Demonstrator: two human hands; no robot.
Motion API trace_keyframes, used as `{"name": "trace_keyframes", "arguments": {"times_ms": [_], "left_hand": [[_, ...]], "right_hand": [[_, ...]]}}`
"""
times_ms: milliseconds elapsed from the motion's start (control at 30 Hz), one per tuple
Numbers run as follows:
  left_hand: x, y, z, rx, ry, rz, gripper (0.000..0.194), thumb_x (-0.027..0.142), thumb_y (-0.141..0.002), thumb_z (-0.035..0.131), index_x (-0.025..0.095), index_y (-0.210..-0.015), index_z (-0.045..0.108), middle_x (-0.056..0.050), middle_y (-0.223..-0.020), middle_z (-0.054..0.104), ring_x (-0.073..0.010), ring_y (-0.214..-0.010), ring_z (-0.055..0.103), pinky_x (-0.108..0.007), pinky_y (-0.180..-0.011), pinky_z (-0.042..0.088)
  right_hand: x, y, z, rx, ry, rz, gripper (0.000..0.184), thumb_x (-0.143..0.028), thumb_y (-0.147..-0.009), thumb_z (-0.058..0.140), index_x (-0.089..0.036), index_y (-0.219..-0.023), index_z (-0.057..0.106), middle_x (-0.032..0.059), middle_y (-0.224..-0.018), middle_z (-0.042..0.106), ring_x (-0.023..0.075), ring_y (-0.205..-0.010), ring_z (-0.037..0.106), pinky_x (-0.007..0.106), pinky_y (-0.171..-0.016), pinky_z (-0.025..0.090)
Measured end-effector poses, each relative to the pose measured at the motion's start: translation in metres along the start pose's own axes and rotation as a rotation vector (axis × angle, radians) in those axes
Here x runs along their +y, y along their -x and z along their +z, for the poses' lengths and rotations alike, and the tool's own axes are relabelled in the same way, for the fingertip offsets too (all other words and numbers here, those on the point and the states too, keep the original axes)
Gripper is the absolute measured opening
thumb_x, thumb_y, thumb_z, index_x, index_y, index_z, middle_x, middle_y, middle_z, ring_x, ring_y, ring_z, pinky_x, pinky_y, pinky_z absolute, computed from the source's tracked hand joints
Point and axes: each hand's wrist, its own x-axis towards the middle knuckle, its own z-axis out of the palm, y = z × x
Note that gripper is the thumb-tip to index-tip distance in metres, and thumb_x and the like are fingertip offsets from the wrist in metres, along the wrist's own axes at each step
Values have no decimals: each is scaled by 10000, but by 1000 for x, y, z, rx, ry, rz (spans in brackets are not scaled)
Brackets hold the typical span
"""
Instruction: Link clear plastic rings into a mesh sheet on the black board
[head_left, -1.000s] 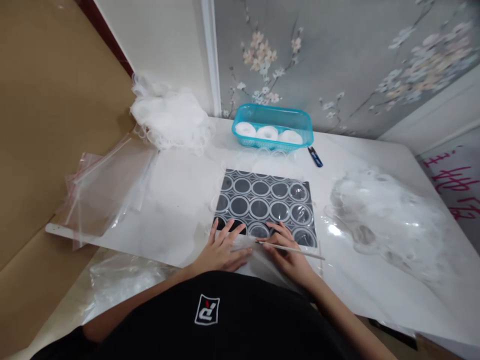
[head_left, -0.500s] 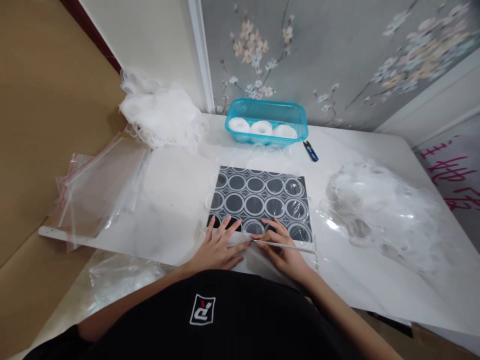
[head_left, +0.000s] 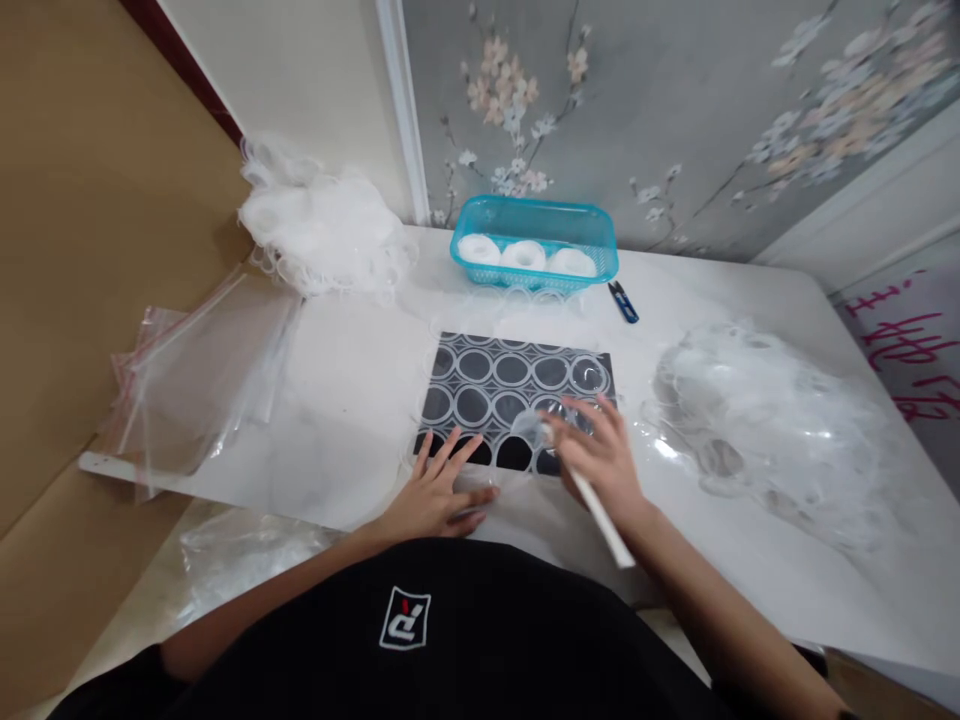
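Observation:
A black sheet printed with white circles (head_left: 495, 390) lies on the white table, under clear film. My left hand (head_left: 442, 490) lies flat on the sheet's near left edge, fingers spread. My right hand (head_left: 600, 455) is lifted over the sheet's near right part. It grips a thin white stick (head_left: 600, 515) that points back toward me, and its fingers pinch a piece of clear film (head_left: 536, 425) raised off the sheet.
A turquoise basket (head_left: 534, 215) with three white tape rolls stands at the back, blue snips (head_left: 622, 300) beside it. A heap of clear rings (head_left: 322, 230) lies back left, zip bags (head_left: 202, 370) on the left, crumpled clear plastic (head_left: 757, 420) on the right.
My right hand has risen from the sheet's near edge and moved right and forward, lifting clear film. The stick swung from lying crosswise to pointing toward me. The left hand stayed put.

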Motion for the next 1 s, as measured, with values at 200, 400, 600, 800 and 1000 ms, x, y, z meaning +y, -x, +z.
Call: {"name": "trace_keyframes", "arguments": {"times_ms": [200,400,600,800,1000], "left_hand": [[3,2,1,73,-13,0,295,461,-881,560,364,-1151,628,-31,-1551,157,-365,-1412,94,-606,-1096,59],[16,-22,3,93,-63,119,386,491,-891,531,367,-1256,557,-92,-1483,326,-350,-1390,211,-590,-1096,128],[22,-41,10,79,-98,175,432,553,-880,507,379,-1273,544,-96,-1480,339,-352,-1386,232,-601,-1094,113],[23,-44,12,82,-103,156,450,557,-878,506,365,-1283,542,-108,-1477,342,-353,-1388,225,-595,-1099,102],[24,-45,14,69,-87,136,457,565,-870,515,367,-1281,547,-96,-1484,335,-356,-1385,231,-594,-1102,84]], "right_hand": [[19,-5,-9,143,-49,292,137,-138,-863,557,-216,-955,623,56,-963,711,260,-1105,570,509,-1015,407],[-8,43,-24,-179,-466,412,193,-206,-898,507,-250,-1038,632,69,-1020,679,255,-1142,542,478,-979,454],[-19,63,-22,-280,-577,522,124,-271,-912,504,-246,-915,626,57,-1043,698,268,-1277,447,552,-1059,354],[-16,64,-19,-280,-584,514,100,-263,-914,511,-239,-896,606,51,-1070,698,265,-1300,423,590,-1081,293],[-15,63,-20,-290,-536,474,154,-246,-912,508,-248,-999,634,60,-1093,682,275,-1284,444,575,-1071,324]]}}
